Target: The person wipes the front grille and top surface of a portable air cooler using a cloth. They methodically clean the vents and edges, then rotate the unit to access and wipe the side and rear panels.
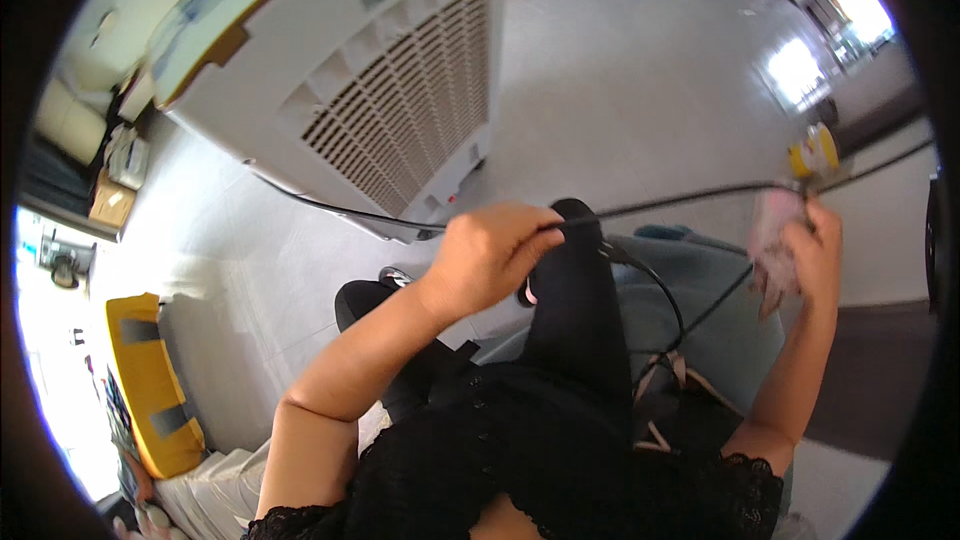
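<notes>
A black power cable [680, 198] stretches across in front of me from the white air cooler [265, 110] to the far right. My left hand [488, 252] is closed around it, thumb and fingers pinching the cable above my knee. On the right, my right hand [822, 245] grips a pinkish-grey cloth [772, 235], which is pressed against the cable and blurred by motion. Another stretch of black cable [665, 290] hangs down beside my thigh, with a thicker dark piece near my knee.
A blue-green seat [735, 315] lies under the loose cable at my right. Behind my right hand stands a yellow and white bucket [815, 150]. A yellow piece with grey patches [150, 380] is at the left, and a cardboard box [112, 202] sits farther back.
</notes>
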`<action>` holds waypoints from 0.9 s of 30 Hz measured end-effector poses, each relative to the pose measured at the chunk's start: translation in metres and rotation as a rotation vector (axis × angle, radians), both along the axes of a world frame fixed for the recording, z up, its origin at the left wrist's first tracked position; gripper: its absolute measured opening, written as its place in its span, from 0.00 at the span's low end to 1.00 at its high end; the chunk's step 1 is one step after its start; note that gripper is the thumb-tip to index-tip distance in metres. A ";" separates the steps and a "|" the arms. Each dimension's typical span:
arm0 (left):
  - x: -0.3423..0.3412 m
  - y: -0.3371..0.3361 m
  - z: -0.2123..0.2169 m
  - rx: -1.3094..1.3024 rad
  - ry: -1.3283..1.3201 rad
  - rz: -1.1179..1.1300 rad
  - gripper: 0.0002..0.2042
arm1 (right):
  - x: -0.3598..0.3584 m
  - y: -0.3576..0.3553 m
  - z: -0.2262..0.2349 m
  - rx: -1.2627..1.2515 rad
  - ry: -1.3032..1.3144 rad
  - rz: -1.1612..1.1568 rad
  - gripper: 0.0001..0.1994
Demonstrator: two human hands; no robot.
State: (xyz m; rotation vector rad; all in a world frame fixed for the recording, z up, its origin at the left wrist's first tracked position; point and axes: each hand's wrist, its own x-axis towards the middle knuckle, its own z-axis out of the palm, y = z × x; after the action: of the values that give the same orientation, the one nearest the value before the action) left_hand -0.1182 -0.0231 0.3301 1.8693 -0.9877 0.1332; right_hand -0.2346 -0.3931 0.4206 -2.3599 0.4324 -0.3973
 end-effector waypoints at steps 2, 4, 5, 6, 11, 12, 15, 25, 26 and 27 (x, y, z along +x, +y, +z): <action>0.002 -0.003 0.004 0.026 0.000 0.020 0.08 | 0.005 -0.009 0.016 -0.167 -0.088 0.032 0.06; 0.009 -0.001 0.011 0.024 -0.080 0.049 0.09 | 0.024 -0.002 0.041 -0.279 -0.215 0.148 0.08; 0.012 0.001 0.017 0.016 -0.107 0.083 0.09 | 0.036 0.001 0.056 -0.366 -0.271 0.200 0.10; 0.014 -0.005 0.024 -0.013 -0.103 0.059 0.09 | 0.035 -0.002 0.082 -0.590 -0.366 0.210 0.12; 0.014 0.019 0.049 -0.061 -0.050 0.153 0.13 | 0.065 0.075 0.141 -0.427 -0.183 0.378 0.17; 0.010 0.024 0.051 -0.062 0.002 0.161 0.14 | 0.069 0.091 0.141 -0.446 -0.151 0.424 0.15; -0.006 0.053 0.057 -0.049 0.101 0.272 0.19 | 0.099 0.142 0.116 -0.535 -0.216 0.696 0.17; -0.065 0.175 0.016 0.302 0.057 0.462 0.11 | 0.069 0.282 -0.044 -0.029 -0.002 1.157 0.15; -0.069 0.190 0.009 0.366 0.067 0.521 0.11 | 0.066 0.296 -0.056 0.055 0.056 1.195 0.18; -0.071 0.206 -0.002 0.435 0.078 0.577 0.10 | 0.065 0.312 -0.084 0.128 0.042 1.240 0.19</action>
State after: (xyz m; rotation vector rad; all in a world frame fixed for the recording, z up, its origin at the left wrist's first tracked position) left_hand -0.1890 0.1828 0.3280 2.5027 -0.4144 0.1957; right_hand -0.1700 -0.0808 0.3363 -2.0468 -0.9441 0.2635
